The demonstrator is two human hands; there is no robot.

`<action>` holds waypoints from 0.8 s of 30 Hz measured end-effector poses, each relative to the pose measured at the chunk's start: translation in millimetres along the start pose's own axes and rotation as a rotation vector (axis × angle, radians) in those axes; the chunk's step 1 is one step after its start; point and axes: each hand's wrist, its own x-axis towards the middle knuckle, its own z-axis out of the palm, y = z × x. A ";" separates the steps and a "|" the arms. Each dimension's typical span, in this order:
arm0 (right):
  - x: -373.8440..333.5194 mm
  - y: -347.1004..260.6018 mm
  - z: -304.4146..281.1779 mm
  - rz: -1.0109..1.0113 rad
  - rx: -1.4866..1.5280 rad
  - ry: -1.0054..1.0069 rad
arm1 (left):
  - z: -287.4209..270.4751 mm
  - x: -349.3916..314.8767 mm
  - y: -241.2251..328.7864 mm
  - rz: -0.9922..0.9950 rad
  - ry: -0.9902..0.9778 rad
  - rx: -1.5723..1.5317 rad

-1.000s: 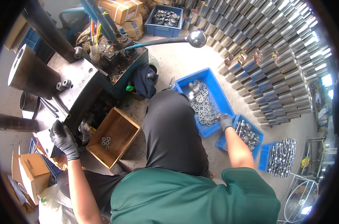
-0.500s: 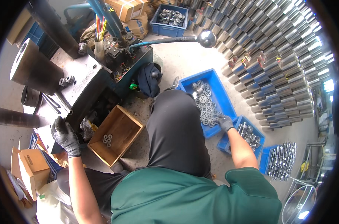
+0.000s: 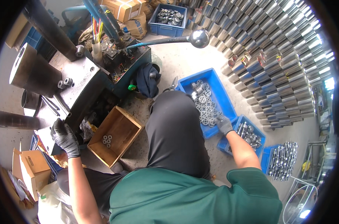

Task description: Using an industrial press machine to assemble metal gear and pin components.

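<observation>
A workshop, silver metal cylinders (image 3: pixel 274 78) forming rows, a blue plastic bin (image 3: pixel 226 100) holding grey metal rings (image 3: pixel 203 109), a ball-ended blue lever (image 3: pixel 165 41) jutting out.

Floor (image 3: pixel 169 59) (seemingly concrete), blue bin (image 3: pixel 220 91)

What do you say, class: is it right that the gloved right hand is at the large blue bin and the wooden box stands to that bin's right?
Wrong side: in the head view, the wooden box stands to the left of the large blue bin. The gloved right hand is at that bin, as stated.
</observation>
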 end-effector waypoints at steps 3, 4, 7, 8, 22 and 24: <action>8.4 40.9 10.7 -0.022 -0.101 -0.061 | 21.5 -2.4 11.5 -0.016 -0.020 -0.086; 10.9 45.3 13.1 0.015 -0.108 -0.121 | 25.2 -3.6 12.6 -0.026 -0.027 -0.110; 15.7 -44.8 -0.5 -0.055 -0.212 -0.197 | 5.7 -2.4 -0.7 -0.026 0.018 -0.066; 19.5 -52.2 -2.8 -0.091 -0.315 -0.248 | 7.4 -3.5 -3.1 -0.022 0.017 -0.069; 78.5 -9.3 11.6 0.059 -0.107 -0.079 | 16.6 -4.2 -3.6 -0.024 0.011 -0.075; 68.5 -16.2 14.8 0.038 -0.085 -0.011 | 12.5 -2.1 0.1 -0.032 0.016 -0.055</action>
